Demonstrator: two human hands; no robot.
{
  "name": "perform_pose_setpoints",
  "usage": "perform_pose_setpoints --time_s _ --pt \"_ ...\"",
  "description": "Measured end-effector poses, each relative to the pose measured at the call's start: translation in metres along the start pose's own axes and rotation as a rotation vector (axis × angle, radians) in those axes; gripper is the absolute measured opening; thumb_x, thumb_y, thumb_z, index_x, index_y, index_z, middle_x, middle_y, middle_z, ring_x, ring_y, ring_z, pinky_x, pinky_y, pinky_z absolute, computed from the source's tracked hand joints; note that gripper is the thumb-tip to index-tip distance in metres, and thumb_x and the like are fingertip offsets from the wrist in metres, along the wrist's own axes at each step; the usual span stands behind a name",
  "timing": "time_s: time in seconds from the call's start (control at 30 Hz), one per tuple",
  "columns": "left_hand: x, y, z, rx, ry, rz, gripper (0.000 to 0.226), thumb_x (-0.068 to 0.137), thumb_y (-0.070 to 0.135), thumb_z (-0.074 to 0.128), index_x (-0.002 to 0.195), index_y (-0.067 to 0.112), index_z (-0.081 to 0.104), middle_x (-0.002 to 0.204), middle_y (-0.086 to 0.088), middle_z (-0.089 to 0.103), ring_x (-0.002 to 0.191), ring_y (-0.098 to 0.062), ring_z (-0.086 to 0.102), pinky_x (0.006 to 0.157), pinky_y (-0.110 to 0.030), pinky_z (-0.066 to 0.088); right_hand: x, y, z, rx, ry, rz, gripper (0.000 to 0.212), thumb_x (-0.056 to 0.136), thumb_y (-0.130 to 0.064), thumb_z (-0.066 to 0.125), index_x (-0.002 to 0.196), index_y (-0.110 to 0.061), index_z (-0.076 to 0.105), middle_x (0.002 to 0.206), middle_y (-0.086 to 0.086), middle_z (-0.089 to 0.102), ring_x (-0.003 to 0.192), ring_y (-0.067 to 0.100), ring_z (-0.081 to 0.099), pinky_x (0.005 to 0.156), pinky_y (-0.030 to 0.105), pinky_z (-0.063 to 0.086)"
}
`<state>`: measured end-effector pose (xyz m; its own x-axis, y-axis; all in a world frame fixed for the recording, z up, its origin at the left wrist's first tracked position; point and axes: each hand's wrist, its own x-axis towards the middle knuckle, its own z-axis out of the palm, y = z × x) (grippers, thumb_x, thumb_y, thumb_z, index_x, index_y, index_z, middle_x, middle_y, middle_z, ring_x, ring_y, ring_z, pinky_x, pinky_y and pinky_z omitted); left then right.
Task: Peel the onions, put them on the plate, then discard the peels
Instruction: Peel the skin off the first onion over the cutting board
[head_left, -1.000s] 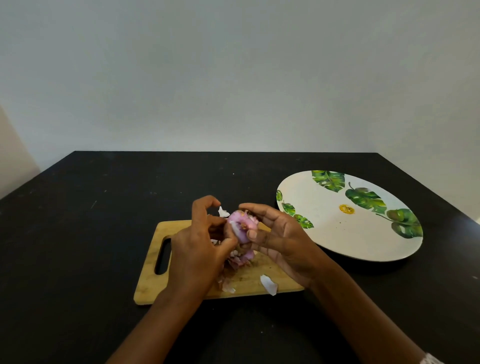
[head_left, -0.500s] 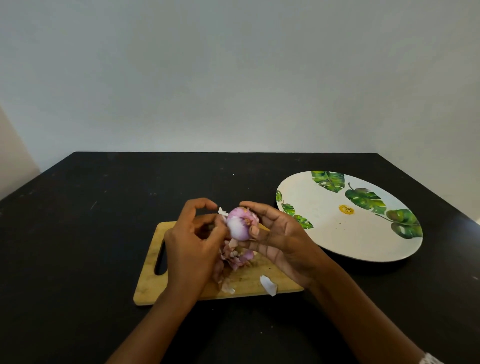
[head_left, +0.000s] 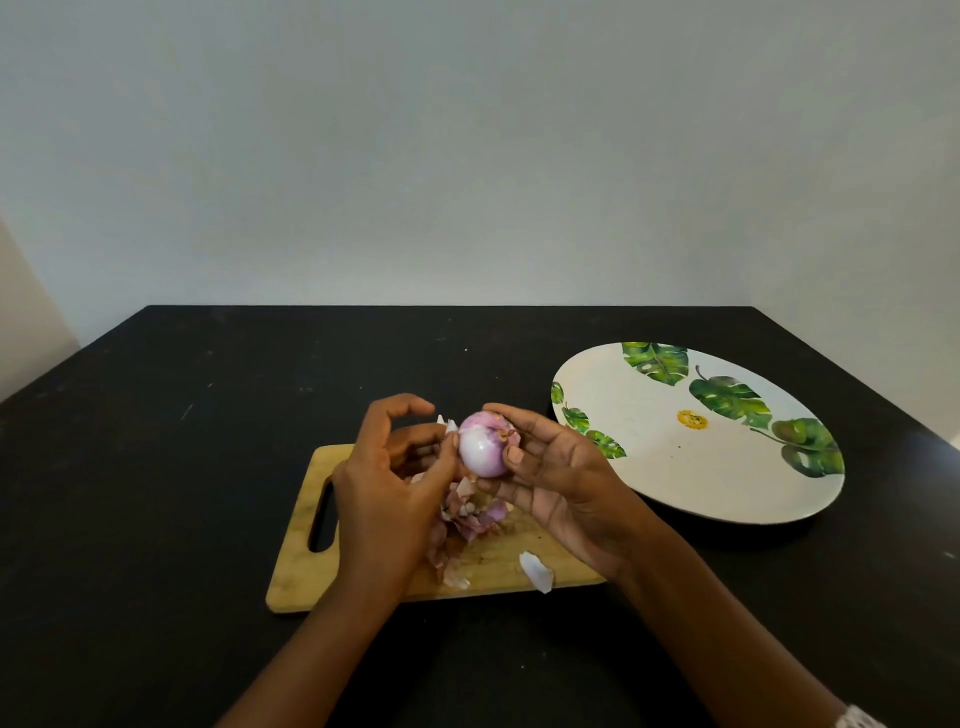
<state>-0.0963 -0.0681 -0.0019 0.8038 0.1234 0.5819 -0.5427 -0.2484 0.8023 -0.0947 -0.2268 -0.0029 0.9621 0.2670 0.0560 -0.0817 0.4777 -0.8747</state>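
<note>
Both bare forearms reach in from below, palms turned inward. The right grip (head_left: 561, 483) cradles the onion (head_left: 483, 447) between thumb and curled fingers. The left grip (head_left: 389, 493) pinches at its left side, forefinger arched above.

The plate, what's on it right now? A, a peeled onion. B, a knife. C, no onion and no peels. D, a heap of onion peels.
C: the plate shows only its printed pattern; the onion is held in the right hand, and the peels lie on the cutting board.
</note>
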Motion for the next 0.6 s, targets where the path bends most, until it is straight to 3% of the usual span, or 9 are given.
perform_pose_setpoints --time_s 0.17,0.43,0.6 --pt "0.0003 -0.0034 -0.0011 0.095 0.028 0.097 0.037 0.076 0.001 0.072 0.098 0.022 0.050 0.080 0.019 0.061 0.078 0.003 0.065 0.066 -0.007 0.049 0.0002 0.0031 0.0026 0.028 -0.031 0.023 0.042 0.082 -0.003 0.062 0.124 -0.005 0.057 0.124 0.017 0.064 0.111 0.031 0.064 0.080 0.033 0.058" --pt "0.0019 -0.0021 0.0001 -0.082 0.069 -0.004 0.034 0.078 0.000 0.070 0.094 0.023 0.050 0.077 0.002 0.067 0.074 -0.006 0.068 0.067 -0.016 0.053 -0.0001 0.0023 0.0052 0.217 -0.153 0.022 0.064 0.064 -0.017 0.087 0.122 -0.007 0.063 0.126 0.018 0.062 0.107 0.030 0.065 0.080 0.033 0.058" --pt "0.0009 -0.0017 0.0015 0.063 0.044 0.059 0.034 0.076 0.002 0.071 0.096 0.024 0.053 0.080 0.014 0.062 0.077 0.002 0.064 0.066 -0.007 0.049 -0.0008 0.0000 0.0048 0.296 -0.176 0.030 0.056 0.064 -0.017 0.087 0.116 -0.007 0.069 0.124 0.019 0.063 0.103 0.030 0.066 0.079 0.031 0.058"
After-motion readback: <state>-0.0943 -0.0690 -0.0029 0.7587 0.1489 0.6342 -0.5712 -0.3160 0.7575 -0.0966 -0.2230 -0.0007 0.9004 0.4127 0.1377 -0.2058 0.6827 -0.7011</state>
